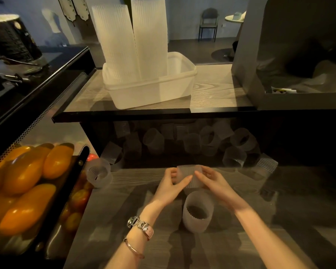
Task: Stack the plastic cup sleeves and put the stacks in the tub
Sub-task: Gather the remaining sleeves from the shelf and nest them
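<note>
My left hand (173, 186) and my right hand (211, 179) together pinch one translucent ribbed cup sleeve (189, 170) over the lower wooden counter. Just below them a second sleeve (197, 213) stands upright on the counter. Another sleeve (98, 172) sits to the left by the fruit tray. Several loose sleeves (209, 140) lie in the dark space under the glass shelf. On that shelf stands the translucent white tub (175, 88), holding two tall sleeve stacks (132, 41) that lean slightly apart.
A black tray of orange fruit (29, 181) and small tomatoes (80, 199) borders the counter on the left. The glass shelf edge (124, 113) overhangs the loose sleeves. A grey box-like unit (246, 61) stands right of the tub. A black appliance (12, 37) sits far left.
</note>
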The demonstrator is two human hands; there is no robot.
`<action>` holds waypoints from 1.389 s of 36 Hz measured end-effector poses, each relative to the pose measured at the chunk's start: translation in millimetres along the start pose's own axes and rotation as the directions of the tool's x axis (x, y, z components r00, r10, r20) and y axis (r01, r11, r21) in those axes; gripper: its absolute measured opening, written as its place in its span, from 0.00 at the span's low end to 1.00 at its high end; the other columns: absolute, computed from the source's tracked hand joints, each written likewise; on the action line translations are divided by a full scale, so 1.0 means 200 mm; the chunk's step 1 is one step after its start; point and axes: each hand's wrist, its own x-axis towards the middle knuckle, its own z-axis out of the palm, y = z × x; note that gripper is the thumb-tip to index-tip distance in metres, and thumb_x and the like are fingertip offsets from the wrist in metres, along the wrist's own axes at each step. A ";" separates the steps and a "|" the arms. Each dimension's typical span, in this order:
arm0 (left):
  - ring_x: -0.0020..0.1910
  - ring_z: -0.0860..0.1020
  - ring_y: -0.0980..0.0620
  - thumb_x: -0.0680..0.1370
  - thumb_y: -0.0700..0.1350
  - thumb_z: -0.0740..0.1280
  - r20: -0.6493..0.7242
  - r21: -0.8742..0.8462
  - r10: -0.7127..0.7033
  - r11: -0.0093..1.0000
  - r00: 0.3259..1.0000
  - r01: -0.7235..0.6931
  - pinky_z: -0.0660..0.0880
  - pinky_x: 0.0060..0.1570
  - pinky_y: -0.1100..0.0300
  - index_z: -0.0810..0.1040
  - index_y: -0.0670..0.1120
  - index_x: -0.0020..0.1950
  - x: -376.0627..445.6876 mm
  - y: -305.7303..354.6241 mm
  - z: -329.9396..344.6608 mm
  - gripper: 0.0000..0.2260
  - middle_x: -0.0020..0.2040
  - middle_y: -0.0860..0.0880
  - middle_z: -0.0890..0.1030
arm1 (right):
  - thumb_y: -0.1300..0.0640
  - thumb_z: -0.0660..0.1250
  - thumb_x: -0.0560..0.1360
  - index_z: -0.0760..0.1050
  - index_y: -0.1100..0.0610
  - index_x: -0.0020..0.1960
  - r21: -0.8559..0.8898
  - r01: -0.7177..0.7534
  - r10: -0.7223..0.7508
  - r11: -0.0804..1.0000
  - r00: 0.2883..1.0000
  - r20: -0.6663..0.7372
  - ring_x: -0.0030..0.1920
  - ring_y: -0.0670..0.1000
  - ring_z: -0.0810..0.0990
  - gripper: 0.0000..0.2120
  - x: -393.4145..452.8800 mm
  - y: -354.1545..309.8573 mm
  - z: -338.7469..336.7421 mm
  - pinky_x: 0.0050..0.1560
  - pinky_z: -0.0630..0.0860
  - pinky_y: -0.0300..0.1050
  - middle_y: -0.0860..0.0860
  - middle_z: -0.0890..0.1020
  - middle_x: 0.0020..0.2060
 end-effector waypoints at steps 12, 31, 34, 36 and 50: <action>0.57 0.72 0.69 0.67 0.55 0.74 0.100 -0.031 0.130 0.991 0.987 -0.127 0.71 0.49 0.75 0.65 0.68 0.60 -0.24 0.00 0.03 0.27 0.59 0.68 0.71 | 0.51 0.74 0.61 0.72 0.44 0.59 0.060 0.180 -0.179 0.982 0.984 -0.023 0.57 0.37 0.77 0.27 -0.29 0.00 -0.09 0.53 0.75 0.32 0.40 0.80 0.55; 0.57 0.73 0.67 0.66 0.39 0.77 0.047 0.049 0.210 0.976 0.977 -0.212 0.68 0.56 0.72 0.69 0.53 0.60 -0.31 -0.17 0.11 0.28 0.57 0.58 0.77 | 0.72 0.76 0.61 0.70 0.56 0.59 0.009 0.152 -0.152 0.988 0.988 0.031 0.57 0.45 0.78 0.31 -0.36 0.16 -0.04 0.55 0.75 0.36 0.51 0.79 0.56; 0.59 0.73 0.64 0.67 0.40 0.76 0.043 0.046 0.219 0.974 0.975 -0.221 0.70 0.59 0.67 0.68 0.53 0.62 -0.30 -0.16 0.10 0.28 0.59 0.58 0.76 | 0.71 0.76 0.62 0.69 0.55 0.60 0.003 0.161 -0.160 0.987 0.986 0.037 0.57 0.43 0.78 0.31 -0.34 0.14 -0.04 0.56 0.74 0.36 0.50 0.78 0.57; 0.61 0.72 0.62 0.68 0.40 0.75 0.035 0.042 0.228 0.972 0.973 -0.230 0.69 0.62 0.63 0.68 0.53 0.63 -0.29 -0.15 0.10 0.28 0.61 0.57 0.75 | 0.72 0.75 0.62 0.69 0.55 0.60 0.021 0.153 -0.154 0.988 0.987 0.038 0.58 0.43 0.77 0.31 -0.32 0.12 -0.04 0.57 0.74 0.37 0.50 0.77 0.58; 0.63 0.69 0.63 0.64 0.55 0.77 0.163 0.148 0.154 0.973 0.974 -0.179 0.68 0.63 0.66 0.62 0.60 0.65 -0.17 -0.11 0.08 0.36 0.64 0.60 0.70 | 0.73 0.73 0.63 0.67 0.51 0.63 0.100 0.107 -0.117 0.989 0.988 0.104 0.64 0.48 0.73 0.35 -0.25 0.13 -0.13 0.64 0.72 0.48 0.50 0.73 0.63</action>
